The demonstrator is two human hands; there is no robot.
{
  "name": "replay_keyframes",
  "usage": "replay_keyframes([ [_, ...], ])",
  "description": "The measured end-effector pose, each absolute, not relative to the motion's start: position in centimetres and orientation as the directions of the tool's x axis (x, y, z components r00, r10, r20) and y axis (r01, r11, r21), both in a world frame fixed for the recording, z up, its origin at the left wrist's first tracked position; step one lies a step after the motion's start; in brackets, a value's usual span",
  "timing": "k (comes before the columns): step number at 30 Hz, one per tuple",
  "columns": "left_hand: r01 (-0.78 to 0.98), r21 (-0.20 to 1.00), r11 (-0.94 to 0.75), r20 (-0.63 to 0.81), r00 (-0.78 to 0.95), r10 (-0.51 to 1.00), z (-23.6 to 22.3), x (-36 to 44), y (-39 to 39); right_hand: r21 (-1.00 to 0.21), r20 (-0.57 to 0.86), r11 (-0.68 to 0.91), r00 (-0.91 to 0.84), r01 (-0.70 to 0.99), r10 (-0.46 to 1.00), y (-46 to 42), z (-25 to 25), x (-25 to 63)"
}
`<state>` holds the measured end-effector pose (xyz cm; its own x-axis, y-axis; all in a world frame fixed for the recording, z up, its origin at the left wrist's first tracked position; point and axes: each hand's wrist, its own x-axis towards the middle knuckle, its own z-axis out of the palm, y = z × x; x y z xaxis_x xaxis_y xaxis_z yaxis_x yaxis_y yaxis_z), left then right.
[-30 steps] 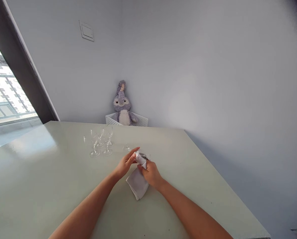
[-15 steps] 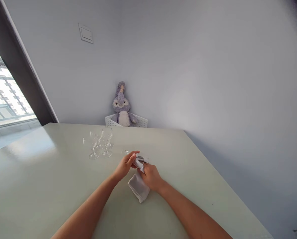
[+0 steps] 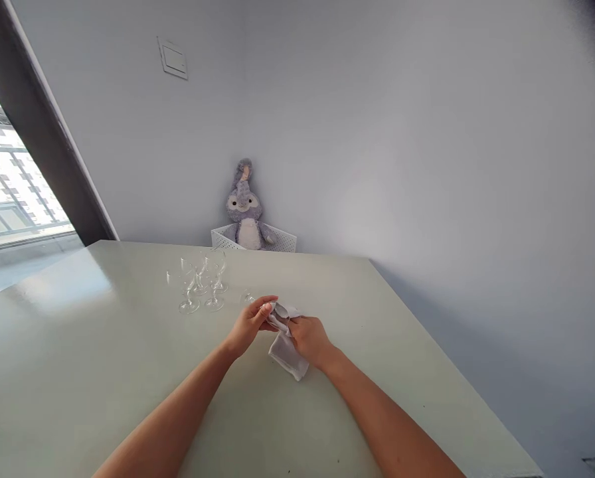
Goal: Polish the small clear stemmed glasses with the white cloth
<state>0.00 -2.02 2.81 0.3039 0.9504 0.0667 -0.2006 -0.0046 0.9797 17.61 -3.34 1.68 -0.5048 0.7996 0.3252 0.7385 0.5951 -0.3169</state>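
Note:
My left hand point(image 3: 250, 326) is closed around a clear wine glass point(image 3: 248, 297), tilted so that its foot points away to the upper left. A pale cloth point(image 3: 289, 356) is pushed into and around the bowl of this glass, with a loose end hanging down towards the table. Fingers of my right hand point(image 3: 311, 338) are pinched on the cloth at the rim. The cloth and my fingers hide most of the bowl. Left of my hands, several clear wine glasses point(image 3: 214, 302) stand upright in a close group.
Everything stands on a pale glossy table point(image 3: 103, 372). Behind its far edge, a grey plush toy point(image 3: 244, 206) sits in a white perforated basket point(image 3: 287, 243). Walls meet in the corner behind, with a light switch point(image 3: 173, 60) on the left one.
My right hand has turned and shifted slightly right at the rim. The cloth's hanging end has swung right and up. My left hand keeps its hold; the standing glasses stay put.

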Motion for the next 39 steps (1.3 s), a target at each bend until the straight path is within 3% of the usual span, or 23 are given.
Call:
replay_keyframes([
  [2, -0.219, 0.976, -0.013, 0.069, 0.247, 0.966, 2.8, 0.0, -1.8, -0.128, 0.361, 0.584, -0.51, 0.802, 0.781, -2.8, 1.6, 18.3],
  [4, -0.247, 0.969, -0.023, 0.07, 0.182, 0.981, 2.8, -0.1, -1.6, -0.094, 0.418, 0.559, -0.477, 0.824, 0.773, -2.4, 1.4, 19.0],
  [10, -0.264, 0.963, -0.05, 0.054, 0.008, 0.999, 2.4, -0.6, -1.2, -0.395, 0.644, 0.494, -0.15, 0.775, 0.75, -1.6, 0.9, 19.8],
  [13, -0.238, 0.97, -0.057, 0.062, 0.013, 0.998, 2.2, -0.6, -1.2, -0.44, 0.709, 0.564, -0.115, 0.699, 0.695, -2.0, 1.7, 19.4],
  [15, -0.219, 0.974, -0.063, 0.068, 0.016, 0.998, 2.2, -0.5, -1.4, -0.382, 0.72, 0.623, -0.203, 0.683, 0.664, -2.7, 2.5, 19.0],
  [20, -0.161, 0.982, -0.099, 0.117, 0.106, 0.987, 2.5, 0.7, -2.2, -0.071, 0.626, 0.707, -0.52, 0.704, 0.581, -4.3, 3.5, 17.5],
  [23, -0.082, 0.988, -0.134, 0.149, 0.217, 0.965, 2.5, 1.6, -2.7, -0.013, 0.595, 0.663, -0.527, 0.749, 0.607, -4.3, 2.9, 17.2],
  [26, -0.071, 0.975, -0.21, 0.222, 0.288, 0.932, 2.2, 1.9, -2.9, -0.118, 0.581, 0.627, -0.459, 0.77, 0.672, -3.7, 2.4, 17.6],
  [29, -0.187, 0.958, -0.219, 0.271, 0.328, 0.905, 2.1, 1.7, -2.9, -0.347, 0.518, 0.61, -0.396, 0.713, 0.758, -3.2, 2.7, 18.1],
  [34, -0.395, 0.914, -0.089, 0.231, 0.328, 0.916, 2.9, 1.7, -3.3, -0.738, 0.437, 0.521, -0.286, 0.429, 0.853, -3.3, 3.7, 18.4],
  [36, -0.454, 0.891, -0.021, 0.191, 0.332, 0.924, 3.1, 1.9, -3.6, -0.812, 0.424, 0.484, -0.241, 0.326, 0.873, -3.5, 3.6, 18.2],
  [39, -0.524, 0.848, 0.081, 0.114, 0.329, 0.938, 3.1, 2.2, -3.9, -0.832, 0.451, 0.481, -0.169, 0.276, 0.876, -3.6, 3.0, 17.8],
])
